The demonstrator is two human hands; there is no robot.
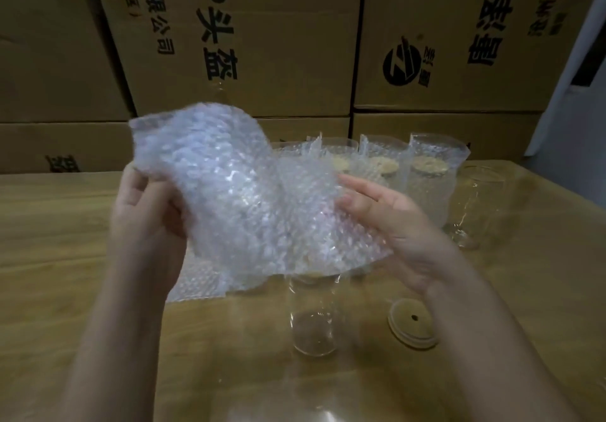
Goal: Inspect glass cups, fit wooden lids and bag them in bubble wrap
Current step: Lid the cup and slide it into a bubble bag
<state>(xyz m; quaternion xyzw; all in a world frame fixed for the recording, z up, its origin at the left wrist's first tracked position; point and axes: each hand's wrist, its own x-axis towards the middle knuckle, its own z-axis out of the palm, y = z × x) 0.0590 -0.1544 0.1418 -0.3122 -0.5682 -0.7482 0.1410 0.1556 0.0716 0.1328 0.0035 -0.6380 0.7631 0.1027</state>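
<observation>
Bubble wrap, soft and nearly weightless, is what matters here: a bubble wrap bag (242,198) is held up in the air over the middle of the counter (65,257). The left hand (144,215) grips the bag's edge at 9 o'clock with curled fingers. The right hand (390,224) meets the edge at 3 o'clock with its fingers (364,187) stretched almost straight. Their tips are lost behind the plastic, so I cannot tell if they pinch it.

The bag is floppy and crumples at a touch. I'd say it needs holding by the two lips of its mouth and spreading wide, since it won't stay open by itself.

Directly below it, at 6 o'clock, a glass cup (313,320) stands upright on the counter with no lid on it. It looks smooth, hard and breakable, probably slippery too. A full wrap round the middle of its wall seems safer than a grip at the rim.

The wooden lid (413,326) lies flat just beside the cup, at its 3 o'clock. It looks light and stiff, easy to lift by its edge.

At 12 o'clock bagged cups (426,178) stand in a row, with a bare glass (475,205) to their right. Spare bags (196,280) lie under the left wrist. Cardboard boxes (262,44) are stacked behind.
</observation>
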